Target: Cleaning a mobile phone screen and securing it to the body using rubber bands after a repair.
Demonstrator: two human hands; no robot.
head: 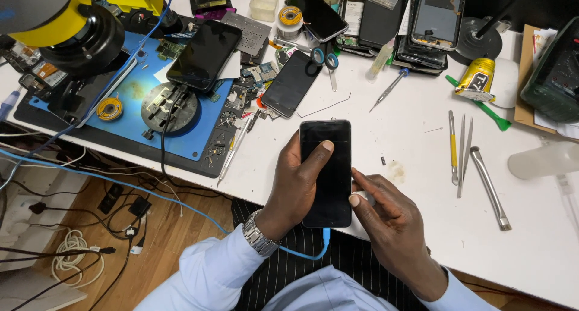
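while the black smartphone [326, 172] is held over the near edge of the white tabletop [416, 136], it is gripped by the left hand [295, 187], whose fingers are wrapped behind it and whose thumb is laid across the dark screen. the right hand [386, 217] is set against the phone's right edge, its thumb and forefinger pressed to the side, so both hands are closed on the same phone. a blue cable [301, 255] is plugged into the phone's bottom end and is looped under the left wrist, beside a metal wristwatch [260, 237].

some risks can be judged from this. the phone is held partly past the tabletop's edge, over the lap, so it could be dropped if the grip were loosened. the cable could be snagged by the sleeve or watch and the plug strained. a small dark screw [383, 160] lying just beside the phone could be swept off unnoticed. the tweezers [463, 154] and metal pry tool [490, 187] lie well apart, to the right, and could be knocked by an elbow
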